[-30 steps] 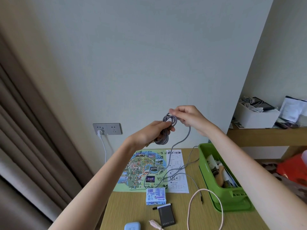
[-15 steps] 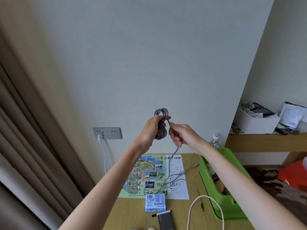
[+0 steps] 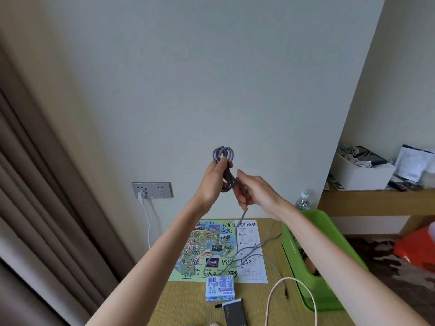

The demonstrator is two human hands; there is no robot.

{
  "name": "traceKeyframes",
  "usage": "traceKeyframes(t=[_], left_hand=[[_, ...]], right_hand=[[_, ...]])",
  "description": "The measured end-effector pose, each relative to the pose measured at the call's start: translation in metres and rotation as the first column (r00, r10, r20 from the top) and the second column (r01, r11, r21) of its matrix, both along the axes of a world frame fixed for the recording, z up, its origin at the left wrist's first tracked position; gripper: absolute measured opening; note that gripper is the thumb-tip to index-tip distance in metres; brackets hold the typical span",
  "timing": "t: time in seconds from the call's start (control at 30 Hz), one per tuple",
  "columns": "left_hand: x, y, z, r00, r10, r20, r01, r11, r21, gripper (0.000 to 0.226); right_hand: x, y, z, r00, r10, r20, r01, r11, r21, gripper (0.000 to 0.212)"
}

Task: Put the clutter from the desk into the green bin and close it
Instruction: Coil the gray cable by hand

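Grey braided cord, the grey cable, is wound into a small coil and held up in the air above the worktop, in front of the pale wall. The left hand has its grip curled round the coil's lower half, and the loops stand out above the fingers. At the coil's 5 o'clock the right hand holds the loose strand in a closed grip. From there the strand drops toward 6 o'clock and lies in slack curves across a printed map flat on the worktop.

At the map's 3 o'clock stands the green bin, its top open and partly hidden by the right forearm; its contents cannot be made out. At the map's 6 o'clock a blue packet overlaps its near edge. A black device lies at the packet's 6 o'clock, and a pale cable loops at the packet's 3 o'clock, close to the bin.

A wall socket with a white plug sits at the hands' 9 o'clock. A water bottle stands at the bin's 12 o'clock. At the bin's 2 o'clock a wooden shelf carries a white box.
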State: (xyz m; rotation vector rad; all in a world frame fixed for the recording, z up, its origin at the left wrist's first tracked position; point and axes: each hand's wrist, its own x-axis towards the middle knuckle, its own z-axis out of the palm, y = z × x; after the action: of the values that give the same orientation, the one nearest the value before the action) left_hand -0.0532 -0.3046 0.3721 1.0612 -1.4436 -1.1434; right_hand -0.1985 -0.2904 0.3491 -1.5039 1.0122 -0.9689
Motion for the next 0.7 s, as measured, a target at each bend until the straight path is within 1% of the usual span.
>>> traceKeyframes(t=[0.1, 0.13, 0.2, 0.23, 0.33, 0.47, 0.57, 0.7], left_hand=[[0.006, -0.004, 0.004, 0.993, 0.036, -0.116, -0.035, 0.999, 0.005, 0.033], [0.009, -0.006, 0.005, 0.981, 0.025, -0.194, -0.020, 0.999, 0.026, 0.035], [0.012, -0.007, 0.008, 0.914, 0.022, -0.406, 0.021, 0.995, 0.100, 0.034], [0.014, -0.008, 0.010, 0.888, 0.046, -0.457, 0.015, 0.992, 0.129, 0.032], [0.019, -0.009, 0.014, 0.904, 0.145, -0.402, -0.083, 0.982, 0.167, 0.032], [0.030, -0.014, 0.019, 0.899, 0.202, -0.388, -0.140, 0.973, 0.183, 0.033], [0.036, -0.015, 0.017, 0.945, 0.205, -0.254, -0.171, 0.974, 0.147, 0.034], [0.034, -0.014, 0.011, 0.991, 0.126, -0.053, -0.124, 0.992, 0.031, 0.035]], right_hand=[[-0.007, -0.001, 0.000, 1.000, -0.021, 0.005, 0.021, 1.000, 0.000, 0.053], [-0.009, -0.001, 0.000, 0.999, -0.038, 0.019, 0.038, 0.999, 0.002, 0.050], [-0.013, -0.003, -0.002, 0.996, -0.075, 0.044, 0.076, 0.997, -0.006, 0.042], [-0.014, -0.004, -0.003, 0.995, -0.089, 0.040, 0.090, 0.996, -0.017, 0.038], [-0.017, -0.007, -0.004, 0.995, -0.096, 0.000, 0.096, 0.995, -0.041, 0.034], [-0.024, -0.009, 0.001, 0.994, -0.110, 0.014, 0.110, 0.993, -0.048, 0.039], [-0.032, -0.008, 0.012, 0.994, -0.111, 0.002, 0.111, 0.991, -0.072, 0.037], [-0.039, -0.006, 0.029, 0.997, -0.065, -0.037, 0.061, 0.993, -0.100, 0.025]])
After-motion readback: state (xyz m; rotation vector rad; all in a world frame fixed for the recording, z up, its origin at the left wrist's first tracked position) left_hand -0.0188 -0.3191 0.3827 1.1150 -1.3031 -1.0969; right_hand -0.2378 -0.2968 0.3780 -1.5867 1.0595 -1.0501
